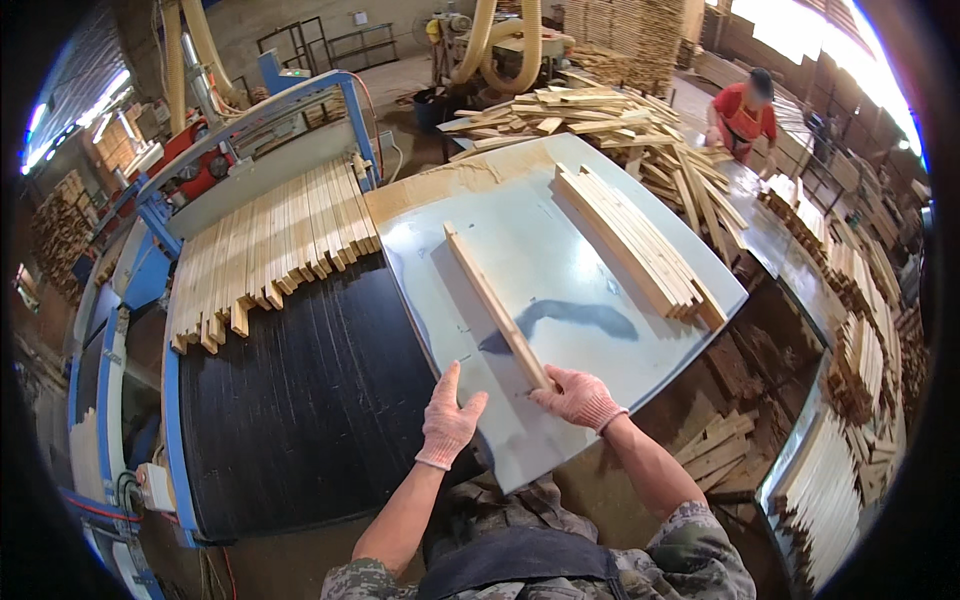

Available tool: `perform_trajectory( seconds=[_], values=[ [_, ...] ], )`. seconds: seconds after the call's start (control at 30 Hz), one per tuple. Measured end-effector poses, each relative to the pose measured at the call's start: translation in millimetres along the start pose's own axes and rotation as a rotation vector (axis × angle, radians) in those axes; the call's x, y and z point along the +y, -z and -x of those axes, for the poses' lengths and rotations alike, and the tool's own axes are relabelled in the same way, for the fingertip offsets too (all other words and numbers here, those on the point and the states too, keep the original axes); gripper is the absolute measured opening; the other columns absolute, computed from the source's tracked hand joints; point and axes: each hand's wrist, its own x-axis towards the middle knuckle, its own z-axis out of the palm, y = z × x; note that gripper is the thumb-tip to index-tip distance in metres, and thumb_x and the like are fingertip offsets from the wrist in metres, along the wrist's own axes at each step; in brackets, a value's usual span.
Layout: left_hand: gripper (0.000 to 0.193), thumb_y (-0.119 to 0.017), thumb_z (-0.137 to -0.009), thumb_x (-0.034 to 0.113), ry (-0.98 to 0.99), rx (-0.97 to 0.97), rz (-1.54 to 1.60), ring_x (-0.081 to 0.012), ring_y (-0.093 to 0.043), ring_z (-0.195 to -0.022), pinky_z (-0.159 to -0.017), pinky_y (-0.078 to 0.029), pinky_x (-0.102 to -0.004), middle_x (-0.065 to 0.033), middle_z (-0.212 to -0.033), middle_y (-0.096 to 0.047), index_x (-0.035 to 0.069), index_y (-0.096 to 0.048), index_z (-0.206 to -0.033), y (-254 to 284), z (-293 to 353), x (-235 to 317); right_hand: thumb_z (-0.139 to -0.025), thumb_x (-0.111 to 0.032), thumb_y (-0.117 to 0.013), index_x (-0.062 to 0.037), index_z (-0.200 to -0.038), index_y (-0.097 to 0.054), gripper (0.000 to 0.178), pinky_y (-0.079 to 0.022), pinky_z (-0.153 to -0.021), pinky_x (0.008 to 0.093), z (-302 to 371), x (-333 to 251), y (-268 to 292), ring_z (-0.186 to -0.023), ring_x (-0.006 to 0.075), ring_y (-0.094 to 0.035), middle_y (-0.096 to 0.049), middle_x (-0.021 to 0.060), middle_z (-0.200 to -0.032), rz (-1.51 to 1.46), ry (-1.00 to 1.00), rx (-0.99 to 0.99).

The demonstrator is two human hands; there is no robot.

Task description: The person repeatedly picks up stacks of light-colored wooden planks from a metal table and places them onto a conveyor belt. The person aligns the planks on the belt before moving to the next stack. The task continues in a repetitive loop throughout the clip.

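Note:
A single wooden strip [492, 300] stretches away from me across the pale metal tabletop [430, 275]. My right hand [578, 398], in a light work glove, grips its near end. Also gloved, my left hand [451, 417] is held over the table's near left edge, thumb and fingers apart, with nothing in it. To the right on the same tabletop lies a small bundle of wooden strips [640, 245], side by side. Left of the table, a row of strips [275, 240] rests at the far end of a black conveyor belt [300, 400].
A blue machine frame [355, 120] spans the belt. Behind the table is a loose heap of wood strips [600, 115]. A person in red [742, 115] stands at the far right, beside stacked wood [850, 350]. Thick hoses [527, 60] hang at the back.

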Motion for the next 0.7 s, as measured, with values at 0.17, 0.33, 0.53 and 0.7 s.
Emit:
perform_trajectory(
  seconds=[0.17,0.33,0.53,0.7],
  values=[
    [0.081,-0.076,-0.094,0.039,-0.072,0.139,-0.283,-0.0485,-0.049,-0.140,-0.121,-0.038,-0.0550,-0.0304,-0.150,-0.055,-0.004,-0.046,-0.156,-65,-32,-38,-0.094,-0.060,-0.071,-0.0046,-0.151,-0.058,0.080,-0.052,-0.108,0.0434,-48,75,82,-0.128,0.0360,-0.066,-0.070,0.0210,-0.135,-0.015,0.062,0.233],
    [0.079,-0.057,-0.104,0.051,0.007,0.100,-0.452,-0.0465,-0.041,-0.150,-0.129,-0.023,-0.0544,-0.0283,-0.158,-0.049,-0.002,-0.041,-0.160,-80,-35,-26,-0.094,-0.046,-0.074,-0.0035,-0.151,-0.056,0.073,-0.049,-0.113,0.0445,-144,142,207,-0.130,0.0395,-0.063,-0.065,0.0245,-0.142,0.151,0.001,0.776],
    [0.080,-0.048,-0.107,0.059,-0.077,0.148,-0.573,-0.0440,-0.044,-0.149,-0.128,-0.026,-0.0558,-0.0257,-0.156,-0.052,-0.003,-0.045,-0.158,-85,-36,-21,-0.101,-0.057,-0.055,-0.0004,-0.143,-0.062,0.071,-0.043,-0.117,0.0492,-239,222,277,-0.135,0.0437,-0.058,-0.064,0.0289,-0.141,0.119,-0.402,0.603],
    [0.080,-0.048,-0.106,0.060,-0.050,0.188,-0.516,-0.0452,-0.045,-0.148,-0.128,-0.026,-0.0564,-0.0249,-0.154,-0.055,-0.003,-0.046,-0.156,-84,-31,-19,-0.106,-0.059,-0.043,-0.0012,-0.119,-0.074,0.067,-0.049,-0.107,0.0524,-246,179,250,-0.125,0.0486,-0.064,-0.072,0.0309,-0.122,0.201,-0.437,0.502]
  ],
)
